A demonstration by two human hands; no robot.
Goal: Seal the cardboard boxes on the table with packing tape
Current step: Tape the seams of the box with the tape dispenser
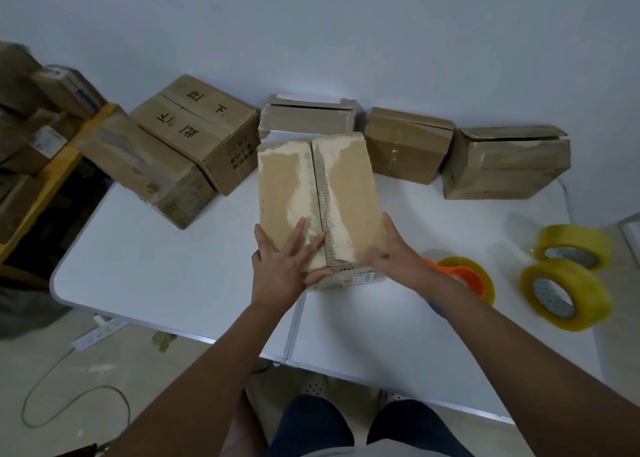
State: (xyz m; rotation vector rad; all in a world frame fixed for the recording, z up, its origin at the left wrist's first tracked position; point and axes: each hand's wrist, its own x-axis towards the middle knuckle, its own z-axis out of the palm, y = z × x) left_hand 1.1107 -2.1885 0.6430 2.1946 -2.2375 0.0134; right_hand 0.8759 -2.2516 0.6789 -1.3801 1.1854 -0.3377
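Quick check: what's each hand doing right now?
Left hand: open, fingers flat on the box, thumb on its near end.
Right hand: open, against the box's right side.

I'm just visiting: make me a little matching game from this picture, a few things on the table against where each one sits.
Things:
1. box under both hands
2. box with black printed characters
3. tape dispenser with orange core
4. two loose yellow tape rolls

Places:
A. far right of the table
B. back left
C. middle of the table
D. just right of the right hand

Pairs: 1-C, 2-B, 3-D, 4-A
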